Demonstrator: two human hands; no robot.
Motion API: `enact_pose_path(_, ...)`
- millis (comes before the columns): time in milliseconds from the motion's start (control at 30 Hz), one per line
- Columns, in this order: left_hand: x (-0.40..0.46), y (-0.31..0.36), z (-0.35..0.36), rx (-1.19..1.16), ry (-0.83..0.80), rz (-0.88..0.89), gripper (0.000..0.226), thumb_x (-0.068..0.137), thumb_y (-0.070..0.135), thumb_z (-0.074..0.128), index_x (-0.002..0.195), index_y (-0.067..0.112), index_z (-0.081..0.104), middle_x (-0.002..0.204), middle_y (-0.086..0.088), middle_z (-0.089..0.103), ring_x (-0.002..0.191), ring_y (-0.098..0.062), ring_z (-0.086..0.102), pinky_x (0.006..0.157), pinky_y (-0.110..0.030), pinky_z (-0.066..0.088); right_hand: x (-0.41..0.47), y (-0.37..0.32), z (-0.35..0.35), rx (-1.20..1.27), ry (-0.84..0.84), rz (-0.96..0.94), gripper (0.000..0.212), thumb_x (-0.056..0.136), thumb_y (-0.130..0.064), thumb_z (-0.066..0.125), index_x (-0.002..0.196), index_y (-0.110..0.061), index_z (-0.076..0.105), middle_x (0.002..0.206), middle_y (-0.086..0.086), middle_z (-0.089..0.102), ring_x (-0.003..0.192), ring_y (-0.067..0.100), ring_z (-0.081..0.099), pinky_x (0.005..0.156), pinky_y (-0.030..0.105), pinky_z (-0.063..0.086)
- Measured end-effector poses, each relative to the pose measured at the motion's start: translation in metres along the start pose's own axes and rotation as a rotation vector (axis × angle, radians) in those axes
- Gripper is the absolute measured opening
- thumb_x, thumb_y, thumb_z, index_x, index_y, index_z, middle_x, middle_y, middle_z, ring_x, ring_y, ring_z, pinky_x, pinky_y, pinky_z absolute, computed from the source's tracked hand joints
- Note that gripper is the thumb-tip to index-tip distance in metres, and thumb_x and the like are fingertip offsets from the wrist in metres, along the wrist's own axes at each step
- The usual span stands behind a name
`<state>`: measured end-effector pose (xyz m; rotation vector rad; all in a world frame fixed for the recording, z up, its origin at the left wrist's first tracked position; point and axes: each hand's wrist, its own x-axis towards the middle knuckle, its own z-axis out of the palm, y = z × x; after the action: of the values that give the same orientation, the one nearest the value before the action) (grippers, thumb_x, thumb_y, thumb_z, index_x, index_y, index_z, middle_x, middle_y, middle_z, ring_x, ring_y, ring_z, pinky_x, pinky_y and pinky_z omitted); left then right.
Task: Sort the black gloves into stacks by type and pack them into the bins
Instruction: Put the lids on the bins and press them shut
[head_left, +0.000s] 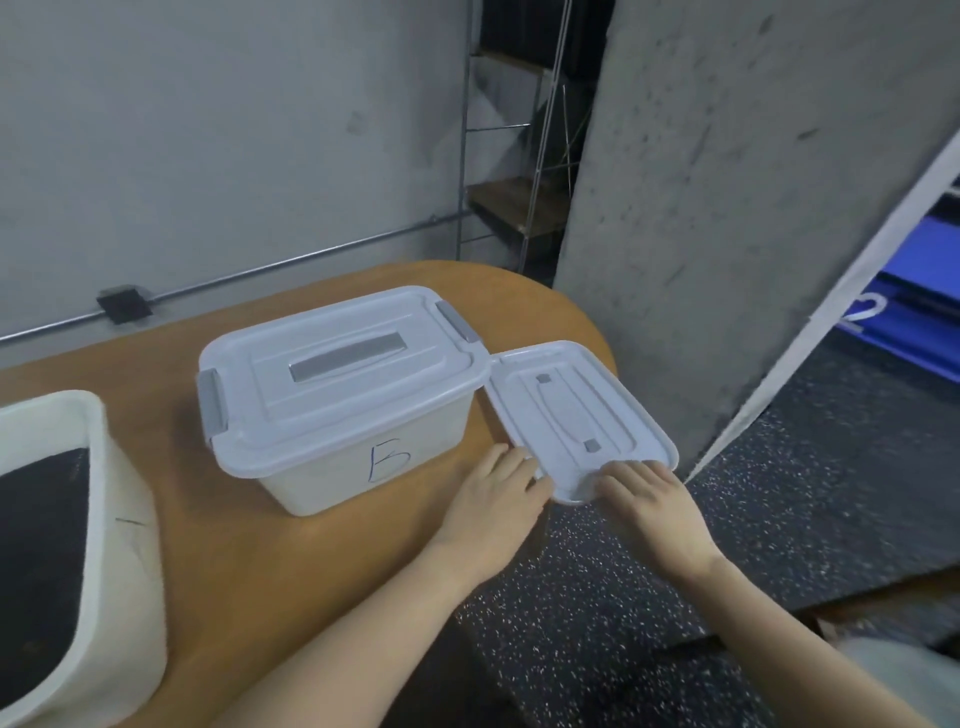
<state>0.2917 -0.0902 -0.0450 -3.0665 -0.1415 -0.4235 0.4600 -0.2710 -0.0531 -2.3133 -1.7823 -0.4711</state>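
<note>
Closed bin (343, 410) marked "B" sits on the wooden table (291, 561) – lid snapped on, grey latches at both ends, grey handle strip on top. This bin is the landmark.

Loose lid (579, 415) lies upside down just right of the bin, its far corner touching or nearly touching the bin's right rim; its near end overhangs the table edge, over the speckled floor (675, 613).

Left hand (493, 499) is right of the bin's front corner, palm down, fingers loosely together and curled onto the near left edge of the loose lid – resting or gripping, cannot tell. Right hand (649, 504) is further right of the bin, fingers bent over the lid's near edge, thumb side under or at the rim; looks like a light hold on the lid, but the underside is hidden.

Open bin (104, 519) stands well left of the closed bin, partly cut off by the frame edge. Black gloves (41, 530) fill it – dark mass inside, types not distinguishable.

Concrete wall (208, 130) behind the closed bin, with a metal conduit running along it.
</note>
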Motion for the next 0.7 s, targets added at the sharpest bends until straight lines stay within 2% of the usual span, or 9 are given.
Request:
enact_pose_path(100, 0.010, -0.003, -0.013, -0.048, 0.147, 0.016, 0.024, 0.091, 0.023, 0.068, 0.115, 0.020, 0.071, 0.123, 0.003, 0.069, 0.121, -0.019, 0.059, 0.118, -0.036, 0.022, -0.002, 0.000, -0.033, -0.002, 0.179, -0.031, 0.013, 0.084, -0.008, 0.073, 0.094, -0.015, 0.069, 0.104, -0.001, 0.068, 0.094, 0.024, 0.065, 0.089, 0.042, 0.046)
enact_pose_path(200, 0.026, -0.007, -0.037, -0.152, 0.273, -0.022, 0.022, 0.087, 0.013, 0.072, 0.108, 0.017, 0.073, 0.113, 0.003, 0.073, 0.110, -0.019, 0.066, 0.113, -0.035, 0.039, 0.013, 0.001, -0.077, -0.031, 0.376, -0.027, 0.009, 0.091, -0.009, 0.068, 0.097, -0.011, 0.074, 0.101, -0.001, 0.072, 0.091, 0.021, 0.067, 0.095, 0.044, 0.044)
enact_pose_path(267, 0.033, -0.006, -0.060, -0.265, 0.324, -0.049, 0.014, 0.090, 0.010, 0.073, 0.103, 0.016, 0.071, 0.103, 0.003, 0.075, 0.098, -0.020, 0.069, 0.094, -0.037, 0.054, 0.025, 0.002, -0.106, -0.041, 0.446, -0.006, 0.011, 0.095, -0.013, 0.067, 0.102, -0.009, 0.075, 0.099, 0.000, 0.072, 0.087, 0.023, 0.067, 0.097, 0.042, 0.041)
enact_pose_path(333, 0.037, -0.004, -0.090, -0.368, 0.334, -0.069, 0.004, 0.100, 0.018, 0.063, 0.102, 0.016, 0.066, 0.094, 0.003, 0.071, 0.087, -0.019, 0.066, 0.075, -0.033, 0.054, 0.037, 0.000, -0.135, -0.055, 0.503, -0.005, 0.013, 0.097, -0.017, 0.066, 0.103, -0.008, 0.073, 0.096, 0.001, 0.070, 0.084, 0.025, 0.064, 0.097, 0.044, 0.040)
enact_pose_path(400, 0.036, -0.002, -0.118, -0.454, 0.299, -0.139, 0.015, 0.106, 0.027, 0.052, 0.112, 0.017, 0.063, 0.104, 0.003, 0.068, 0.097, -0.016, 0.063, 0.078, -0.027, 0.048, 0.048, -0.001, -0.164, -0.024, 0.545, 0.038, 0.016, 0.097, -0.023, 0.067, 0.103, -0.008, 0.072, 0.098, 0.002, 0.070, 0.085, 0.026, 0.063, 0.096, 0.049, 0.042)
enact_pose_path(467, 0.028, 0.001, -0.148, -0.546, 0.331, -0.222, 0.022, 0.108, 0.035, 0.048, 0.123, 0.023, 0.059, 0.113, 0.007, 0.068, 0.103, -0.011, 0.061, 0.084, -0.028, 0.052, 0.056, -0.003, -0.193, 0.081, 0.557, 0.147, 0.027, 0.096, -0.036, 0.066, 0.107, -0.011, 0.070, 0.103, -0.001, 0.069, 0.090, 0.023, 0.062, 0.097, 0.048, 0.042)
enact_pose_path(533, 0.012, 0.000, -0.181, -0.679, 0.427, -0.267, 0.022, 0.108, 0.038, 0.049, 0.125, 0.027, 0.059, 0.108, 0.014, 0.069, 0.099, -0.004, 0.063, 0.084, -0.033, 0.055, 0.061, -0.013, -0.220, 0.255, 0.552, 0.236, 0.032, 0.096, -0.046, 0.064, 0.114, -0.019, 0.066, 0.107, -0.010, 0.063, 0.093, 0.012, 0.058, 0.098, 0.039, 0.044)
enact_pose_path(633, -0.025, -0.011, -0.234, -0.862, 0.610, -0.320, 0.018, 0.107, 0.026, 0.055, 0.122, 0.023, 0.064, 0.107, 0.015, 0.074, 0.102, -0.003, 0.068, 0.086, -0.028, 0.055, 0.075, -0.044, -0.247, 0.639, 0.520, 0.249, 0.026, 0.095, -0.037, 0.069, 0.118, -0.039, 0.057, 0.111, -0.025, 0.062, 0.097, -0.009, 0.056, 0.084, 0.006, 0.041)
enact_pose_path(700, -0.054, -0.023, -0.265, -0.939, 0.671, -0.389, 0.017, 0.106, 0.015, 0.055, 0.117, 0.019, 0.068, 0.101, 0.014, 0.077, 0.096, -0.001, 0.071, 0.081, -0.022, 0.054, 0.094, -0.072, -0.253, 0.807, 0.463, 0.184, 0.026, 0.096, -0.029, 0.068, 0.114, -0.046, 0.057, 0.108, -0.030, 0.064, 0.097, -0.007, 0.060, 0.076, 0.007, 0.046)
